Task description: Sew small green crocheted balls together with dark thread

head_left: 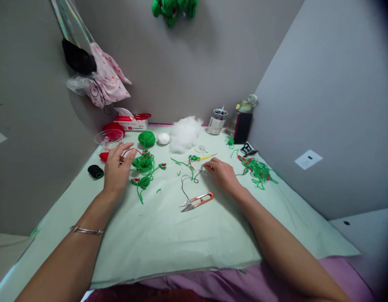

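My left hand (117, 165) hovers at the left of the table, its fingers apart and nothing visibly held. Beside its fingertips lie green crocheted pieces (144, 162) with red and white bits and loose yarn tails. A smaller green piece (141, 182) sits just below them. My right hand (221, 173) is closed in a pinch at the table's middle right. Dark thread (183, 184) curls on the cloth and runs up to those fingertips; whether a needle is there is too small to tell. Orange-handled thread snips (198, 201) lie in front, blades pointing left.
White stuffing (186, 134), a green yarn ball (146, 139) and a pen tin (217, 122) stand at the back. A yellow-handled crochet hook (207, 157) lies mid-table. Tangled green yarn (259, 171) is at right, a black spool (95, 171) at left. Walls enclose the table.
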### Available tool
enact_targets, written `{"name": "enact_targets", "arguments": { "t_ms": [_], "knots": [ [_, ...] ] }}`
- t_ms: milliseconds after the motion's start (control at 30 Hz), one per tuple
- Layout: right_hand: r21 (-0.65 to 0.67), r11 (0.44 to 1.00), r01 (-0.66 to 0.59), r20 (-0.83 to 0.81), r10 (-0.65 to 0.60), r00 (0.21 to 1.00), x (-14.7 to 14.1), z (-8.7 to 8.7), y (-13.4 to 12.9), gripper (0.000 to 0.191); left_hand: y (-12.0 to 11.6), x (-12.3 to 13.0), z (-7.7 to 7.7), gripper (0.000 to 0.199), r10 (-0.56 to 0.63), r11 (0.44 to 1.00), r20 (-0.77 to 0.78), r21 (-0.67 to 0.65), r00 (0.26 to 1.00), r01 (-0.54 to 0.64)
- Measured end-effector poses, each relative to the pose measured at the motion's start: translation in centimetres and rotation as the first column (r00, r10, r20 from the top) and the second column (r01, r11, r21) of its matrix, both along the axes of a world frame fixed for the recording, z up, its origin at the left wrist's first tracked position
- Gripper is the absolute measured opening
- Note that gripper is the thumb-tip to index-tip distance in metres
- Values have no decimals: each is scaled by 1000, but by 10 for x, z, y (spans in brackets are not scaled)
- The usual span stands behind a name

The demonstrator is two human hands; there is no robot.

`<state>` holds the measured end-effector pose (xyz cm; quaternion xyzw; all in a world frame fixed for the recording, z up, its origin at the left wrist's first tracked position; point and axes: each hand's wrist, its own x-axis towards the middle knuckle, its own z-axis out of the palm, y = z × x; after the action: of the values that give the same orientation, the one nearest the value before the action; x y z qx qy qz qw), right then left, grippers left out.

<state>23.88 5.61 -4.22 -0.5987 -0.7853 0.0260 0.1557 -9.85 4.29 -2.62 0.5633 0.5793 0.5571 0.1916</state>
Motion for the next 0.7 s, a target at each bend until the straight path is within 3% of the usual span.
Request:
{"name": "enact_targets", "arguments": {
  "t_ms": [67,167,267,367,433,500,600,700],
  "knots": [
    [10,1000,-20,89,19,996,-3,-2,3,29,-2,3,0,37,81,995,-78,72,994,-75],
    [-40,994,-102,227,108,968,-10,-3,7,31,-10,18,-2,33,13,994,-65,110,998,-6],
    [-83,987,-134,279,152,948,-17,0,9,26,-24,42,-12,22,-235,971,-46,43,971,237],
    [-80,989,-123,265,140,954,-20,2,9,22,-39,65,-23,19,-511,859,-44,-54,859,508],
    [-68,991,-115,225,128,966,-20,2,8,22,-46,76,-27,19,-605,793,-28,-109,796,599],
    [-47,993,-106,154,112,982,-18,3,6,22,-48,81,-29,19,-630,770,-9,-141,777,623],
    [-41,993,-111,-55,108,993,-15,4,4,18,-46,80,-28,18,-579,798,47,-172,814,578],
    [-75,983,-167,-311,136,941,-15,6,1,22,-39,74,-29,18,-525,823,108,-187,844,536]
  ]
}}
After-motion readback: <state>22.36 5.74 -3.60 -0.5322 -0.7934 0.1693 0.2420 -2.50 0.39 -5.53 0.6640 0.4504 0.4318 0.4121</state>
